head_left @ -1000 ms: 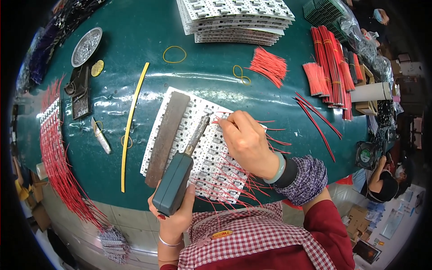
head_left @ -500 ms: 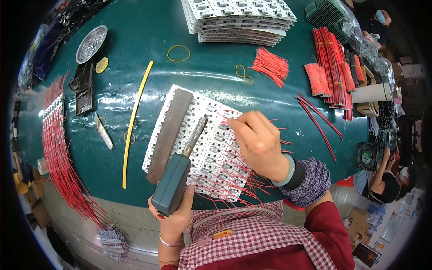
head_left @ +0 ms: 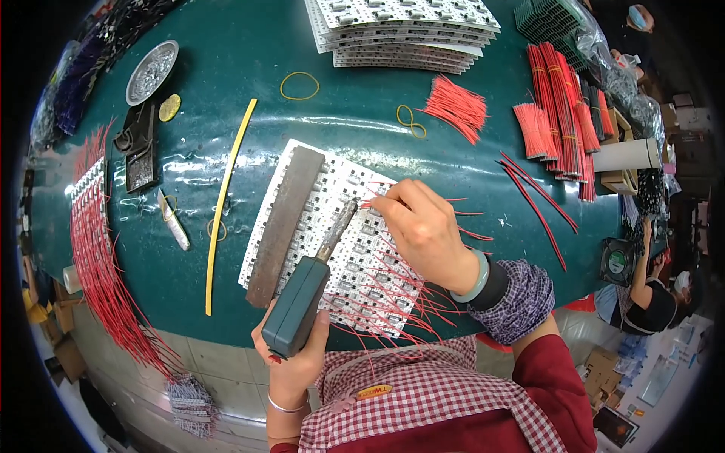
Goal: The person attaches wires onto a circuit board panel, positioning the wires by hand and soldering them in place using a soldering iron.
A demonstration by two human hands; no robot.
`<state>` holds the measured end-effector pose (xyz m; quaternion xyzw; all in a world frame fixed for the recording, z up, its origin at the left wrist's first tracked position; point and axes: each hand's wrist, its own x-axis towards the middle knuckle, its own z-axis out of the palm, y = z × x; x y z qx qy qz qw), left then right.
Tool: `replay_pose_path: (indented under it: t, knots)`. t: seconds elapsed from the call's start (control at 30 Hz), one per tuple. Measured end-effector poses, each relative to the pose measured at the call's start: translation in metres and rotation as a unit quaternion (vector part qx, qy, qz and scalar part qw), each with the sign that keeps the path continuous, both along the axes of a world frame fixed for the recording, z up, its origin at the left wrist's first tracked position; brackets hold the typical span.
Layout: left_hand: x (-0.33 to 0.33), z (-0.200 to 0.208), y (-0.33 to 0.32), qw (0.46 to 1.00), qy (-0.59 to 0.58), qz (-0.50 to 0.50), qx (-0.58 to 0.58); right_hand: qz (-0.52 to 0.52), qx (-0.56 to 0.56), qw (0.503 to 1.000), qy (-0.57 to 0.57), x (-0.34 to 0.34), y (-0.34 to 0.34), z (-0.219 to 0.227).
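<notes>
The left hand [head_left: 302, 365] grasps a green soldering iron [head_left: 297, 306], pointing forward. The right hand [head_left: 427, 232], curled, pinches red wire [head_left: 367, 204] beside its tip, above the white circuit board [head_left: 340, 181] on the counter [head_left: 189, 291]. Farther left, a black box [head_left: 143, 115] contains greyish bits; beyond, a metal bowl [head_left: 135, 94] holds silvery pieces.

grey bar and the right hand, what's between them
In the head view, the metal tip of the green tool lies between the grey bar and right hand, over the white circuit board, with red wire beside that hand.
</notes>
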<state>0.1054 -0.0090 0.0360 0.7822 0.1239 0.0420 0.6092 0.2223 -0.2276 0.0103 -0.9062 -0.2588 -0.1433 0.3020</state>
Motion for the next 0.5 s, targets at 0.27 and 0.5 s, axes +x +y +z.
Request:
replay_pose_path:
  t: [0.27,0.5]
  knots:
    - [0.003,0.003,0.001,0.997,-0.021,-0.040,0.055,0.021,-0.036,0.999,-0.001,0.001,0.000,0.000]
    - [0.005,0.006,0.001,0.997,-0.005,-0.055,0.056,0.024,-0.044,0.999,0.004,0.001,-0.001,0.001]
